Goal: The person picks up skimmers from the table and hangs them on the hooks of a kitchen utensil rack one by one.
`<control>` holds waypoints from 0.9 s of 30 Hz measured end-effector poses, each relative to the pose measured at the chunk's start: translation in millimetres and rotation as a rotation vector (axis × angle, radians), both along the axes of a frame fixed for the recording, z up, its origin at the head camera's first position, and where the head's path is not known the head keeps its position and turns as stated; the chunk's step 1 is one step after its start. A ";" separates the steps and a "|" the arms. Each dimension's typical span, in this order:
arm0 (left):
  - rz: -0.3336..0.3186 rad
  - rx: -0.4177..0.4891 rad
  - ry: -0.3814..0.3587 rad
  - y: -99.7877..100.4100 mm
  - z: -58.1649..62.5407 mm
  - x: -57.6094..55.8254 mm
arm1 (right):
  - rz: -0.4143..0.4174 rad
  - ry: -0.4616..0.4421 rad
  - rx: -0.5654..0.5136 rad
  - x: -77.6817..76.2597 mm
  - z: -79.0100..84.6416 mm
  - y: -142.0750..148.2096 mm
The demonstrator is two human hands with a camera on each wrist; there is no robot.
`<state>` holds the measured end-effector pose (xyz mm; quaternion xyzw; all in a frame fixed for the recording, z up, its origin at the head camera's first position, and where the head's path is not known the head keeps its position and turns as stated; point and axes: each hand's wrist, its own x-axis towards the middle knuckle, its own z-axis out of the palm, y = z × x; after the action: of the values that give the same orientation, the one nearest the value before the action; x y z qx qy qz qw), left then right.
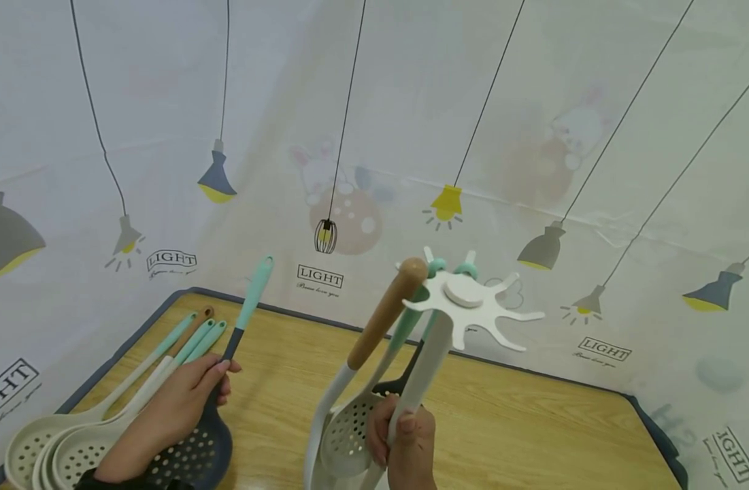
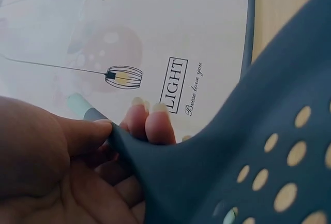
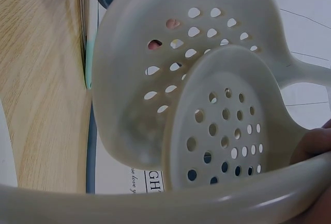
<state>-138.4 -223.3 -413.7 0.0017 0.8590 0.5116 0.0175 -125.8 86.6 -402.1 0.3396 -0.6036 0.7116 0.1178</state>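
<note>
In the head view my left hand (image 1: 172, 408) pinches the neck of a dark blue skimmer (image 1: 205, 449) with a mint handle tip, its perforated bowl low and handle upward. The left wrist view shows the thumb and fingers around the blue skimmer (image 2: 201, 167). My right hand (image 1: 411, 439) grips the pale post of a white utensil rack (image 1: 435, 299) with several curved hooks at its top. Pale skimmers (image 3: 129, 89) hang from the rack, close by the right fingers. A brown-handled utensil (image 1: 380, 313) also hangs there; its head is partly hidden.
Several pale skimmers (image 1: 34, 442) lie stacked at the table's left side, handles pointing to the back. The wooden table (image 1: 521, 415) has a dark edge and meets a wall sheet (image 1: 386, 122) printed with lamps.
</note>
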 end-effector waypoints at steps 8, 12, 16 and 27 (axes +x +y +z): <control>-0.018 0.042 0.010 5.3 12.6 3.7 | 0.043 0.036 -0.015 -2.0 -0.1 0.5; -0.020 0.091 0.029 9.2 20.8 8.2 | 0.080 0.013 -0.023 -1.9 -0.4 2.0; -0.005 0.129 0.051 13.2 27.3 12.4 | 0.152 0.026 -0.040 -3.7 -0.2 3.5; 0.008 0.074 0.152 15.5 37.8 21.1 | 0.461 0.057 -0.128 -15.2 2.6 6.2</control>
<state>-117.3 -207.8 -375.9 0.0377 0.8385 0.5413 -0.0498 -141.0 92.7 -399.5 0.4803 -0.4600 0.7467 -0.0095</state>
